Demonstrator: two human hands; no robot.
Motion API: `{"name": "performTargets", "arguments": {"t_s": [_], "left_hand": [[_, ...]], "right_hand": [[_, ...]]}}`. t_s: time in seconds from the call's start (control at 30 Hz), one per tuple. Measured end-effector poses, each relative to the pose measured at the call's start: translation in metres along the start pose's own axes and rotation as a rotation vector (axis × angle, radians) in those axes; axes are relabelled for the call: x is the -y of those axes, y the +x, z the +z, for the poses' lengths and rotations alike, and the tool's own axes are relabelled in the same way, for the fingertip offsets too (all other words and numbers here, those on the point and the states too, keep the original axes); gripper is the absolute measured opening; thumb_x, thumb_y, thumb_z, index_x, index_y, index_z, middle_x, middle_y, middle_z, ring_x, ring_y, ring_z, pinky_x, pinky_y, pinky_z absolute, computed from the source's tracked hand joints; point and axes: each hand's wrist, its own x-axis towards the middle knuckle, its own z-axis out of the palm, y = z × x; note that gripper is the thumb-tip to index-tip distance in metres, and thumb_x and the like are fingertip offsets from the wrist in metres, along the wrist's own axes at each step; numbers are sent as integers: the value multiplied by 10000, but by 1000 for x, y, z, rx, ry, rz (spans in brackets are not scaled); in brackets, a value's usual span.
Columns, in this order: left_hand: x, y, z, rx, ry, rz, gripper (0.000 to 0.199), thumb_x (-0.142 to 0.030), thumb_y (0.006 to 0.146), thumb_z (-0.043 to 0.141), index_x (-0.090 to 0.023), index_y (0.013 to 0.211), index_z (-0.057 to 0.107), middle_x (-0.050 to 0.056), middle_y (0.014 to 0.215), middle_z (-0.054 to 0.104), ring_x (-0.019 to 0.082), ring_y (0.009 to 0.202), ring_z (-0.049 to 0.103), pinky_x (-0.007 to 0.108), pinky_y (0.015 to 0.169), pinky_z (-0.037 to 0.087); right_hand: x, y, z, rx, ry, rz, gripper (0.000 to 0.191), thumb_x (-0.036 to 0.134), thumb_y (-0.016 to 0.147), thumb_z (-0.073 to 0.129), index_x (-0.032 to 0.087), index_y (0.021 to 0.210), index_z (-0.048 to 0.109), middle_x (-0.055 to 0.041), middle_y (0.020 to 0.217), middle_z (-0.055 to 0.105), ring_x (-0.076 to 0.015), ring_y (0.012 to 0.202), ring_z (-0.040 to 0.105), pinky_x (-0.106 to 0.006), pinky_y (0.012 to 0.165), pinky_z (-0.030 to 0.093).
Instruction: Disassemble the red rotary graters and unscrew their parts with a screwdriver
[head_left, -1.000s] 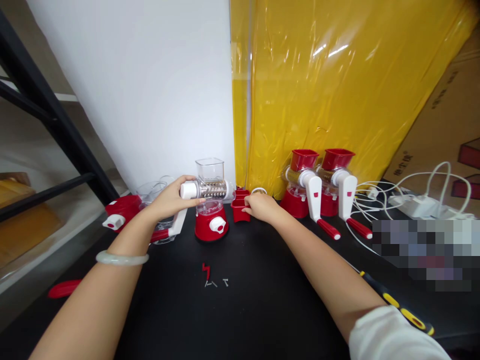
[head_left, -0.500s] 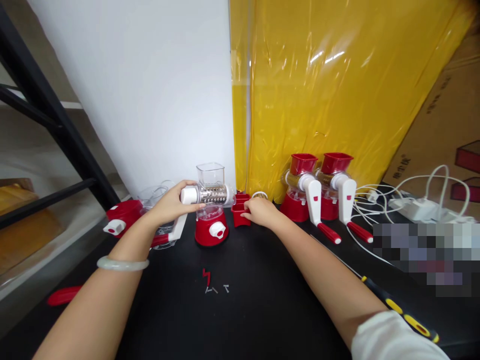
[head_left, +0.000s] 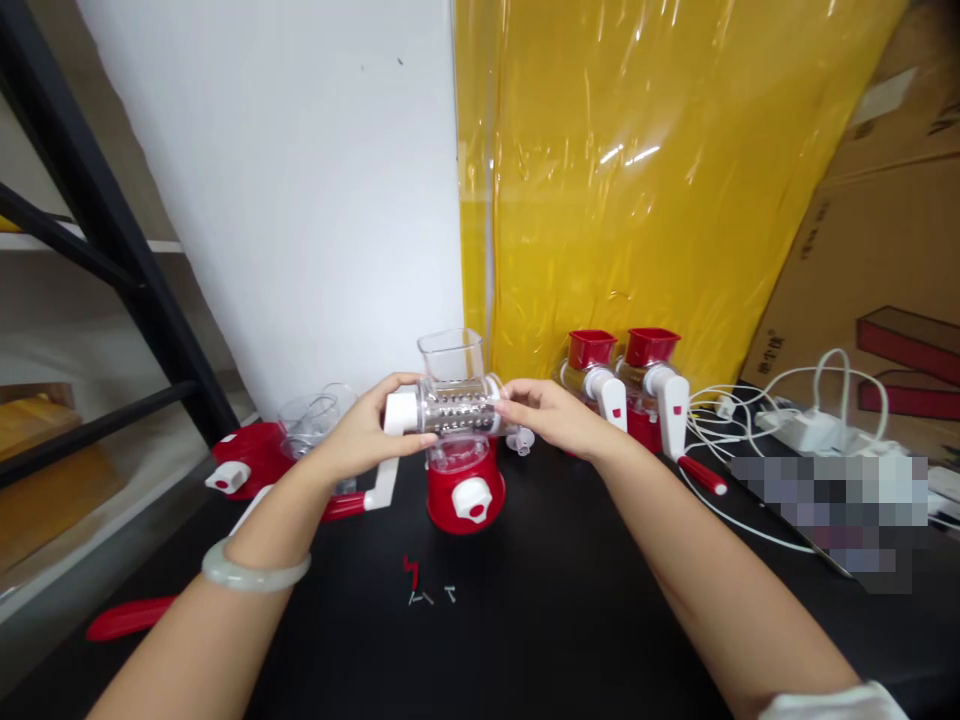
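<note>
A rotary grater with a clear hopper [head_left: 451, 355], a perforated metal drum [head_left: 461, 408] and a red base [head_left: 450, 508] with a white knob [head_left: 472, 499] is between my hands. My left hand [head_left: 367, 430] grips the drum housing around its white left end, thumb below and fingers above. At the housing's right end, the fingers of my right hand [head_left: 551, 412] close on the rim. Just below my right hand, a small clear part [head_left: 520, 440] sticks out. Whether the base touches the table I cannot tell.
Two similar graters with red hoppers [head_left: 652, 345] stand at the back right, beside white cables [head_left: 750, 400]. On the left are a red base [head_left: 251, 460], a crank handle [head_left: 382, 485] and a red handle [head_left: 131, 618]. A small red piece [head_left: 411, 572] and screws [head_left: 450, 592] lie in front.
My right hand has left the red part behind and now holds the grater's right end. The grater has come nearer and to the right with my left hand. The view has shifted.
</note>
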Motion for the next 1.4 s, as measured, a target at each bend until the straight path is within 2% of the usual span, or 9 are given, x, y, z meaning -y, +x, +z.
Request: {"name": "performTargets", "arguments": {"t_s": [0.13,0.37,0.5,0.6,0.73,0.97,1.2,1.3,1.4], "left_hand": [[-16,-6,37,110,-129,72,697,-351,636,782,-198,1234,460,103,1167,628,249,1009,627,395,871,513],[-27,-13,77,305,-233,102,762,-295,653,793,-232,1305,403,115,1291,543,268,1162,550,409,951,457],[-20,-11,85,326,-118,87,749,-363,701,760,-224,1311,348,125,1277,522,272,1140,536,430,942,435],[-14,-16,93,258,48,92,502,-432,778,674,-195,1140,420,98,1111,564,244,1001,556,403,864,446],[-12,-26,102,235,53,73,276,-441,913,468,-211,1043,388,28,882,570,185,776,565,347,734,456],[-9,-17,103,357,16,138,276,-448,918,467,-213,1030,373,-31,717,530,132,595,536,274,573,435],[7,-26,127,188,-261,31,349,-486,903,482,-214,1079,353,40,975,524,106,616,620,245,514,512],[6,-25,124,178,-205,53,338,-486,905,476,-219,1070,351,-4,831,526,87,512,566,219,452,464],[4,-18,113,301,-111,84,322,-476,900,489,-226,1057,361,-49,683,496,87,454,500,204,417,391]], "right_hand": [[3,-42,-2,43,225,39,442,343,730,755,171,1125,655,-68,1088,712,-187,1000,660,-371,961,464],[-8,-100,-7,-69,320,98,422,352,754,741,171,1128,665,-88,1095,722,-215,1045,662,-421,1003,448],[-17,-108,-6,-147,334,112,404,339,745,748,176,1106,674,-84,1085,728,-219,1035,668,-434,1002,453],[-23,-110,-6,-185,357,118,390,354,733,753,180,1076,686,-80,1058,737,-219,1004,679,-441,1003,453],[-30,-117,-6,-244,328,132,388,406,726,751,179,1035,695,-87,1027,742,-233,969,688,-439,964,479],[-38,-131,2,-351,266,87,337,436,772,706,209,1019,681,-82,1026,738,-233,940,691,-406,938,494],[-34,-131,8,-424,184,103,319,473,774,684,210,954,671,-79,961,744,-240,888,690,-391,869,519],[-36,-133,8,-441,164,110,295,465,774,685,211,923,666,-72,926,744,-237,866,687,-379,844,524],[-39,-134,8,-441,163,121,274,445,782,683,212,925,667,-63,902,739,-230,849,683,-374,840,524]]}}
